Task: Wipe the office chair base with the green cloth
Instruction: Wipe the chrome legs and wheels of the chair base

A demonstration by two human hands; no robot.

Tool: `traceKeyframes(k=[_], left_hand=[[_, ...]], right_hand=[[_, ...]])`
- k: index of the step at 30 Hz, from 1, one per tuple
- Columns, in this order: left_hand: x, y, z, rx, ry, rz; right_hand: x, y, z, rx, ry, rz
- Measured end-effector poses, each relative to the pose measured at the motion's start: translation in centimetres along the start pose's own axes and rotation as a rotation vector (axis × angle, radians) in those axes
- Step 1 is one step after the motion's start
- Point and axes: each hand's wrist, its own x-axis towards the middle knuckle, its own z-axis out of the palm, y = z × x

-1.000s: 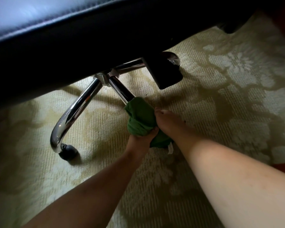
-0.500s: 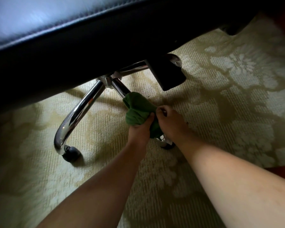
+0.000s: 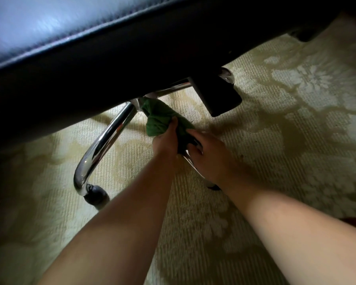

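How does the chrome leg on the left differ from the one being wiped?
The left leg lies bare, its curve showing; the wiped leg is wrapped in the green cloth, gripped by the left hand and right hand. The left leg's caster is in plain view; the wiped leg's is mostly hidden behind the right wrist. Both are shiny chrome.

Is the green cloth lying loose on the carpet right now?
No, the left hand and the right hand both grip the green cloth, bunched around a leg of the chair base.
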Motion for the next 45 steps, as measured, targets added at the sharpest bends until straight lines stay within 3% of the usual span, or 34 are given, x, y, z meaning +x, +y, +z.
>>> traceKeyframes(k=[11, 23, 28, 34, 41, 45], left_hand=[[2.0, 3.7, -0.6, -0.057, -0.014, 0.036], [0.4, 1.8, -0.9, -0.094, -0.074, 0.039], [-0.8, -0.2, -2.0, -0.091, -0.282, -0.057], [-1.1, -0.1, -4.3, -0.013, -0.475, -0.181], [0.1, 2.0, -3.7, -0.073, -0.357, -0.079], [1.8, 3.0, -1.8, 0.048, -0.110, 0.035]], right_hand=[[-1.1, 0.9, -1.3, -0.006, 0.003, -0.009], [-0.9, 1.3, -2.5, -0.059, 0.032, 0.046], [0.1, 0.5, -1.7, -0.021, 0.007, 0.048], [0.2, -0.5, 0.1, -0.146, -0.091, 0.010], [0.0, -1.7, 1.6, -0.355, -0.119, -0.063], [0.0, -1.8, 2.6, -0.392, -0.094, -0.066]])
